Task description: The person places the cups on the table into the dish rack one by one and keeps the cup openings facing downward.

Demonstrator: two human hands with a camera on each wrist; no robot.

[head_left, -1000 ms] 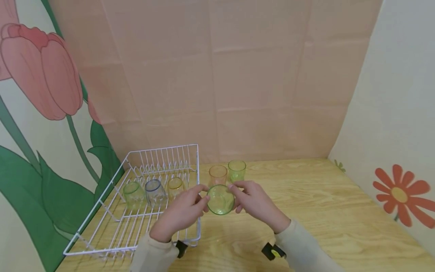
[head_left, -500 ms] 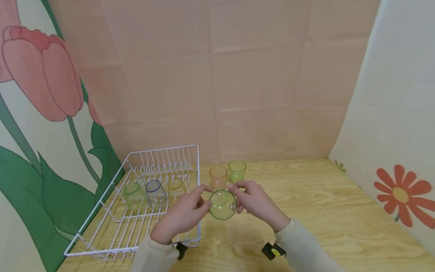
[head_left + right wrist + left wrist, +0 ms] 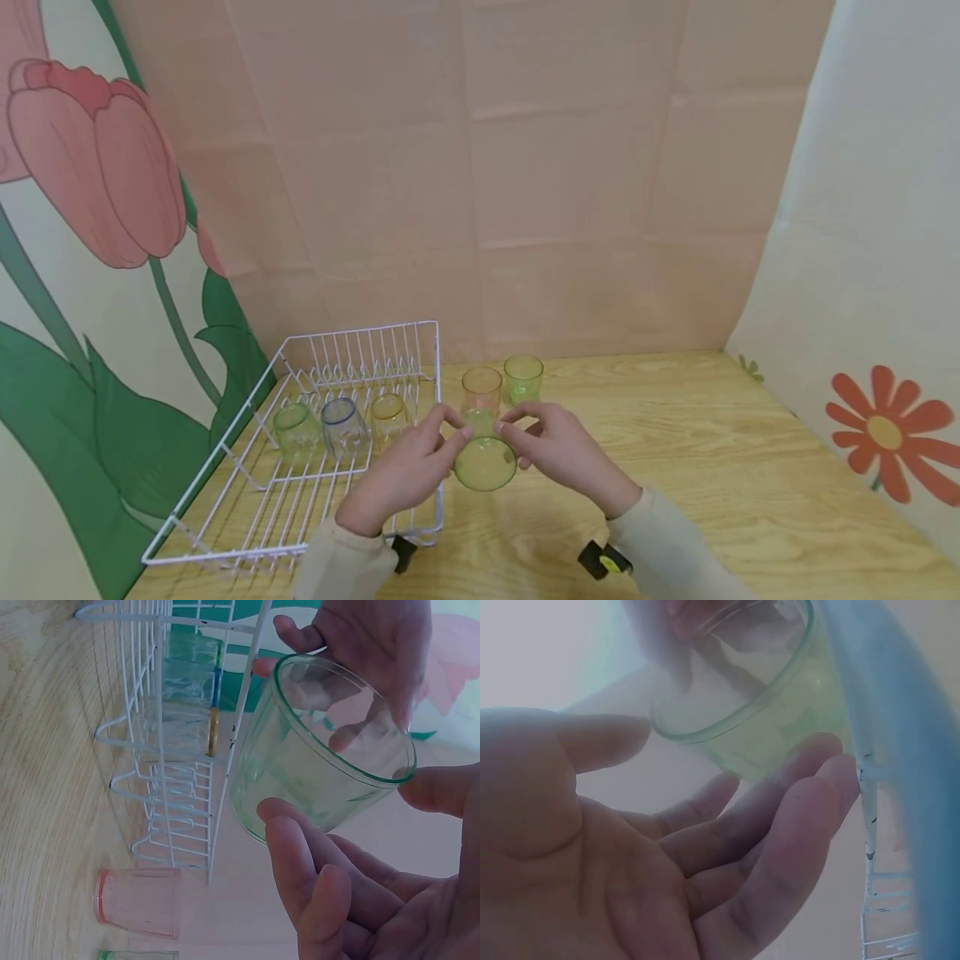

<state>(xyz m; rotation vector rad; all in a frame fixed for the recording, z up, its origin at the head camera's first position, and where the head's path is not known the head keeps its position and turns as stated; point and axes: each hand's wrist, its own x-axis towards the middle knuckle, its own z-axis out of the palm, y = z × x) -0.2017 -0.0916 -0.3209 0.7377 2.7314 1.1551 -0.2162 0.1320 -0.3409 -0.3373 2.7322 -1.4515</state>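
A green-tinted drinking glass [image 3: 486, 467] hangs above the table between both hands, tipped so its mouth leans toward me. My left hand [image 3: 408, 462] pinches its left side; in the left wrist view the thumb lies at the rim and the fingers reach along the wall. On the opposite side my right hand [image 3: 566, 450] holds it likewise, and the right wrist view shows the thumb on the green rim of the glass [image 3: 315, 765] and curled fingers near the base. Just behind stand an orange-pink glass [image 3: 482, 385] and another green glass [image 3: 522, 379], both upright.
A white wire dish rack [image 3: 292, 548] occupies the table's left side. In it, upside down in a row, stand a green glass [image 3: 296, 433], a blue-edged clear glass [image 3: 345, 433] and a yellow-edged glass [image 3: 388, 417]. The wooden table [image 3: 712, 467] extends right to a flower-printed wall.
The held glass has tilted further toward me: its rim has dropped and its base now shows above it. Both hands stay in nearly the same place, fingers shifting slightly.
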